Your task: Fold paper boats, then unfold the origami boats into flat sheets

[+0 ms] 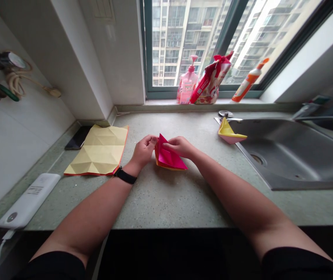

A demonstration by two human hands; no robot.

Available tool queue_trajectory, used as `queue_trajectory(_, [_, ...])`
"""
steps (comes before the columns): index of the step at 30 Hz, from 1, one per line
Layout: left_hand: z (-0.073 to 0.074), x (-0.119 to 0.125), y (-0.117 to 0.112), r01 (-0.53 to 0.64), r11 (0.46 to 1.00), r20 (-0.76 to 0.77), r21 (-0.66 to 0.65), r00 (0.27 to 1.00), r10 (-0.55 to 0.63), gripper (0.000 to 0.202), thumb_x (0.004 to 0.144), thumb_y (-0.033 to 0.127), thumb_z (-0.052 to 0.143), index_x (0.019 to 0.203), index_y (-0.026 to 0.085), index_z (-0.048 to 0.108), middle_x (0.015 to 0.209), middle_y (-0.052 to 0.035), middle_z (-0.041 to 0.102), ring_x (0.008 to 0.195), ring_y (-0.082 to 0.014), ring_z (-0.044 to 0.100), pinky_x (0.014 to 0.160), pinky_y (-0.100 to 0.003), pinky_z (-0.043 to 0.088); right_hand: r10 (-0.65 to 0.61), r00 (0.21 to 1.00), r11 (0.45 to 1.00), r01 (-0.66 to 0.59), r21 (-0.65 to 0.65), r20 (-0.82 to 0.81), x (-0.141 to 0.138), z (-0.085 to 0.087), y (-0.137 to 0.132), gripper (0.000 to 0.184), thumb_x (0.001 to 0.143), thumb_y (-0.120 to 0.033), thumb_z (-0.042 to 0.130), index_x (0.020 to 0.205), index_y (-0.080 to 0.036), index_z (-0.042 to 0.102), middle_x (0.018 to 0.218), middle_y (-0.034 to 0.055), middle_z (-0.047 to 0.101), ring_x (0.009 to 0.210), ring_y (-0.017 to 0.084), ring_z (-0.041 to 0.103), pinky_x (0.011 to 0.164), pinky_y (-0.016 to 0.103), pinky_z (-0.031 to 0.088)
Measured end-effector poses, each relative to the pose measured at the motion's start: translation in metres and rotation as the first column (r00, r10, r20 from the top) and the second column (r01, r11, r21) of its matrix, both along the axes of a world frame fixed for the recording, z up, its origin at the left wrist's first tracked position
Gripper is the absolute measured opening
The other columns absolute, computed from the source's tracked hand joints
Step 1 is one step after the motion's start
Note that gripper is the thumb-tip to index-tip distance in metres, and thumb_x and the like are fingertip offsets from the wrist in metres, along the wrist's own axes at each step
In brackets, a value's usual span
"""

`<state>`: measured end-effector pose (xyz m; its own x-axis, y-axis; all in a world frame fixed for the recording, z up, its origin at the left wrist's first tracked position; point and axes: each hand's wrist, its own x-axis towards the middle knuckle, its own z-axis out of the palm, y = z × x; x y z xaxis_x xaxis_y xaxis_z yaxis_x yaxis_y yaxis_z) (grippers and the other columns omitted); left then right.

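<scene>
Left hand (143, 151): curling nearly closed, gripping the left edge of the folded magenta-and-orange paper (169, 155).
Right hand (179, 147): partly closed, pinching that paper's top.
Paper: lying mid-counter on the stone counter (155, 202), near the person.
Left: creased yellow sheet (96, 151) is resting flat.
Right: folded yellow-and-pink paper (230, 131) is perching on the steel sink (295, 155) rim.

Left hand (143, 151) just beside right hand (178, 147)
</scene>
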<state>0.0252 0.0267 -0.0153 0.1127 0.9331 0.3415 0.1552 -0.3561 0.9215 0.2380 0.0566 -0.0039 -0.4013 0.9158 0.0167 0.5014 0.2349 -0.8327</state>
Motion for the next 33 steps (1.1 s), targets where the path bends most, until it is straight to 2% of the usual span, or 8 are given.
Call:
queue_trajectory(8, [-0.007, 0.004, 0.001, 0.061, 0.996, -0.102, -0.065, 0.992, -0.067, 0.020, 0.097, 0.030, 0.070, 0.111, 0.019, 0.078, 0.112, -0.0093, 0.083, 0.097, -0.0229, 0.078, 0.089, -0.036, 0.062, -0.190, 0.878, 0.975, 0.222, 0.022, -0.440, 0.018, 0.011, 0.004, 0.068, 0.072, -0.089, 0.077, 0.071, -0.020, 0.073, 0.068, 0.0025, 0.069, 0.061, 0.017, 0.057, 0.058, 0.029, 0.043])
queue_trajectory(11, [-0.001, 0.007, -0.010, 0.264, 0.958, -0.085, -0.110, 0.958, -0.274, 0.022, 0.098, 0.032, 0.069, 0.114, 0.019, 0.078, 0.115, -0.0100, 0.083, 0.105, -0.0243, 0.078, 0.095, -0.038, 0.062, -0.287, 0.783, 0.935, 0.355, 0.017, -0.552, 0.027, 0.016, 0.009, 0.069, 0.067, -0.089, 0.081, 0.072, -0.021, 0.072, 0.068, 0.0026, 0.068, 0.061, 0.017, 0.057, 0.058, 0.030, 0.044])
queue_trajectory(14, [0.005, 0.010, -0.018, 0.482, 0.860, -0.056, -0.169, 0.866, -0.497, 0.028, 0.100, 0.041, 0.069, 0.117, 0.020, 0.076, 0.113, -0.0102, 0.082, 0.104, -0.0245, 0.078, 0.091, -0.037, 0.063, -0.354, 0.802, 0.876, 0.464, 0.131, -0.481, 0.032, 0.014, 0.012, 0.065, 0.075, -0.085, 0.075, 0.072, -0.021, 0.073, 0.066, 0.0024, 0.067, 0.061, 0.018, 0.057, 0.057, 0.030, 0.041])
queue_trajectory(16, [0.006, 0.011, -0.019, 0.415, 0.901, -0.065, -0.129, 0.903, -0.426, 0.031, 0.099, 0.047, 0.073, 0.115, 0.020, 0.074, 0.110, -0.0099, 0.080, 0.099, -0.0234, 0.077, 0.088, -0.036, 0.063, -0.373, 0.861, 0.819, 0.481, 0.314, -0.346, 0.032, 0.011, 0.011, 0.056, 0.086, -0.074, 0.069, 0.070, -0.021, 0.075, 0.065, 0.0027, 0.067, 0.064, 0.019, 0.058, 0.059, 0.030, 0.041])
queue_trajectory(18, [0.005, 0.010, -0.015, 0.198, 0.979, -0.070, -0.041, 0.977, -0.201, 0.037, 0.093, 0.049, 0.081, 0.115, 0.020, 0.070, 0.111, -0.0099, 0.077, 0.100, -0.0231, 0.075, 0.086, -0.036, 0.063, -0.364, 0.911, 0.768, 0.413, 0.489, -0.196, 0.027, 0.008, 0.007, 0.045, 0.094, -0.059, 0.065, 0.075, -0.021, 0.080, 0.068, 0.0034, 0.069, 0.065, 0.019, 0.060, 0.062, 0.031, 0.042])
queue_trajectory(21, [0.000, 0.008, -0.006, -0.001, 1.000, -0.038, 0.021, 0.999, 0.002, 0.054, 0.085, 0.044, 0.090, 0.126, 0.022, 0.065, 0.125, -0.0125, 0.074, 0.109, -0.0253, 0.074, 0.084, -0.035, 0.064, -0.292, 0.956, 0.755, 0.247, 0.608, -0.026, 0.016, 0.004, -0.001, 0.031, 0.099, -0.043, 0.063, 0.093, -0.024, 0.085, 0.080, 0.0045, 0.076, 0.069, 0.019, 0.064, 0.067, 0.032, 0.045])
queue_trajectory(27, [-0.007, 0.010, 0.002, 0.035, 0.999, 0.035, 0.013, 0.999, -0.035, 0.027, 0.098, 0.031, 0.067, 0.123, 0.020, 0.072, 0.124, -0.0093, 0.078, 0.093, -0.0187, 0.077, 0.079, -0.029, 0.064, -0.181, 0.983, 0.758, 0.129, 0.639, 0.016, 0.004, -0.006, -0.006, 0.020, 0.101, -0.039, 0.066, 0.116, -0.027, 0.072, 0.108, 0.0075, 0.080, 0.091, 0.024, 0.073, 0.083, 0.037, 0.057])
queue_trajectory(33, [-0.011, 0.012, 0.006, 0.059, 0.995, 0.135, -0.077, 0.990, -0.048, 0.022, 0.097, 0.031, 0.064, 0.114, 0.019, 0.072, 0.105, -0.0057, 0.080, 0.087, -0.0176, 0.076, 0.077, -0.029, 0.065, -0.172, 0.985, 0.582, 0.109, 0.806, -0.009, 0.009, -0.011, -0.001, 0.013, 0.095, -0.016, 0.060, 0.098, -0.029, 0.063, 0.129, 0.0100, 0.072, 0.117, 0.029, 0.068, 0.102, 0.047, 0.059])
